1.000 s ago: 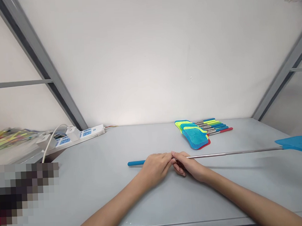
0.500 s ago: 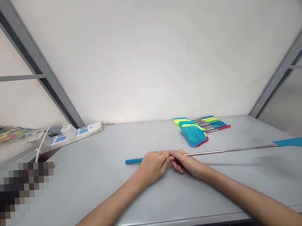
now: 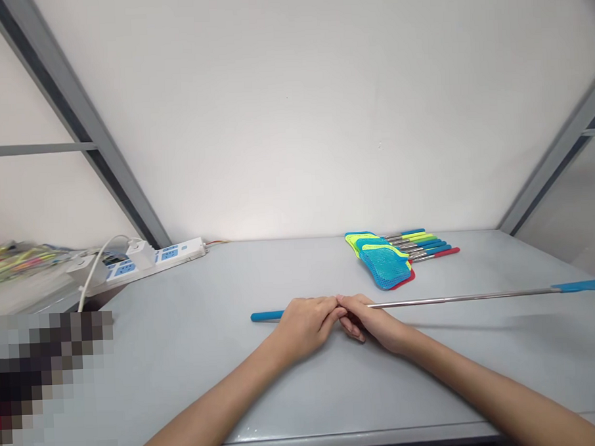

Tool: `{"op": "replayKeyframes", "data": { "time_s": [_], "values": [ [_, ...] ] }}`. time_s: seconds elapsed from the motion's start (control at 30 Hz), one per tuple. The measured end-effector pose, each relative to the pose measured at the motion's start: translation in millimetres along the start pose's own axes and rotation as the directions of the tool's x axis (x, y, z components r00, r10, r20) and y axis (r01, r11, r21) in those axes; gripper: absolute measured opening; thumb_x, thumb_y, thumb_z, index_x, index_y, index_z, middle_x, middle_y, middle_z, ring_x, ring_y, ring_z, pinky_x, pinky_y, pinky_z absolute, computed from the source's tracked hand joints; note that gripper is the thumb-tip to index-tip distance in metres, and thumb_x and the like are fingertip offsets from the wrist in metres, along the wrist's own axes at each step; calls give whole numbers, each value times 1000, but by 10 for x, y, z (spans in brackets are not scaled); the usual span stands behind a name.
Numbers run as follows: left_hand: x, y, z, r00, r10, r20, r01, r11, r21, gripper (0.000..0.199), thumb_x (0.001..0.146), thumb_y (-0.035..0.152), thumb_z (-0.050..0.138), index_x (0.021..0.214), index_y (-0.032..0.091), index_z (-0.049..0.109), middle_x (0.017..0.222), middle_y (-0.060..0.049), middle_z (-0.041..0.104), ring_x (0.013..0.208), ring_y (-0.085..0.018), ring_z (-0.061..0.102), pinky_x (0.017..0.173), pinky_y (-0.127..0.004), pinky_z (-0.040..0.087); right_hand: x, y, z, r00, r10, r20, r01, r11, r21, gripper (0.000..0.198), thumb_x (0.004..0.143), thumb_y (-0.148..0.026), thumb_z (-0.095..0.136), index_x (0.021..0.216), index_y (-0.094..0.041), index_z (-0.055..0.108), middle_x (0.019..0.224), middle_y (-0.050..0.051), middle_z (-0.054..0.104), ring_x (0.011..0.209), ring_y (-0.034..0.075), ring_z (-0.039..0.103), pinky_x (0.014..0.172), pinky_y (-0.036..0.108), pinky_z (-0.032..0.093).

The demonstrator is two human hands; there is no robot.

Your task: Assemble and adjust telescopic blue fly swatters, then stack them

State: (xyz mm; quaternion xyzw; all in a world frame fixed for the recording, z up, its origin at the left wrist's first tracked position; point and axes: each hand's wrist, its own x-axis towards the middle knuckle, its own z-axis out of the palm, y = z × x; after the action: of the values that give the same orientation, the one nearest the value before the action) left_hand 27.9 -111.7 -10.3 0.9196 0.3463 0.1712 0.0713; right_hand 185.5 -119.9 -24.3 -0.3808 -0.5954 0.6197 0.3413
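Across the front of the table lies a long fly swatter point(image 3: 443, 300) with a thin metal rod, extended to the right. Its blue grip pokes out on the left, and its blue head, seen nearly edge-on, runs out of view at the right edge. My left hand point(image 3: 309, 321) is closed over the rod next to the grip. Right beside it my right hand point(image 3: 371, 318) is closed round the rod, some of its fingers curled beneath. The two hands touch, and they hide the part of the rod between them.
Behind my hands is a pile of shorter fly swatters point(image 3: 385, 265), blue, yellow-green and red, handles pointing right. At the left stands a white power strip point(image 3: 156, 261) with plugs and a cable. The grey table point(image 3: 195, 359) meets a white wall point(image 3: 293, 118).
The swatter's head has turned to look thinner, nearly edge-on. Both hands keep their hold on the rod; the whole view has shifted slightly.
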Motion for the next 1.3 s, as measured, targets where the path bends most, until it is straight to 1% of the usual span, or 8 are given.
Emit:
{"op": "replayKeyframes", "data": {
  "time_s": [0.23, 0.47, 0.7, 1.3],
  "values": [
    [-5, -10, -3, 1000, 6, -3, -6, 1000, 5, 31, 89, 29, 22, 76, 20, 49, 79, 2, 60, 69, -11, 55, 61, -21, 38, -18, -20, 14, 1000, 9, 1, -9, 1000, -9, 49, 83, -42, 29, 45, -15, 41, 37, -3, 36, 36, 7, 34, 41, 22, 26],
    [-14, -6, 1, 1000, 12, -13, -12, 1000, 27, 30, 89, 28, 23, 74, 19, 49, 76, 2, 60, 67, -11, 55, 59, -21, 37, -7, 24, 20, 1000, -2, 1, 2, 1000, 12, 48, 83, -44, 30, 46, -15, 41, 38, -4, 35, 36, 7, 32, 40, 22, 24],
    [-18, -8, -10, 1000, 23, -4, -23, 1000, 11, 29, 89, 27, 24, 75, 19, 49, 77, 2, 60, 67, -11, 54, 60, -21, 37, -24, 1, 33, 1000, 17, -7, -17, 1000, -7, 48, 82, -45, 30, 46, -15, 40, 38, -4, 36, 37, 7, 33, 41, 22, 25],
    [-8, -13, -24, 1000, 22, -1, -22, 999, 30, 28, 88, 28, 26, 74, 19, 49, 74, 2, 59, 64, -10, 53, 57, -21, 36, -41, -28, 38, 1000, 5, -18, -6, 999, -44, 48, 83, -45, 29, 46, -16, 40, 39, -3, 36, 38, 7, 32, 42, 22, 25]
  ]
}}
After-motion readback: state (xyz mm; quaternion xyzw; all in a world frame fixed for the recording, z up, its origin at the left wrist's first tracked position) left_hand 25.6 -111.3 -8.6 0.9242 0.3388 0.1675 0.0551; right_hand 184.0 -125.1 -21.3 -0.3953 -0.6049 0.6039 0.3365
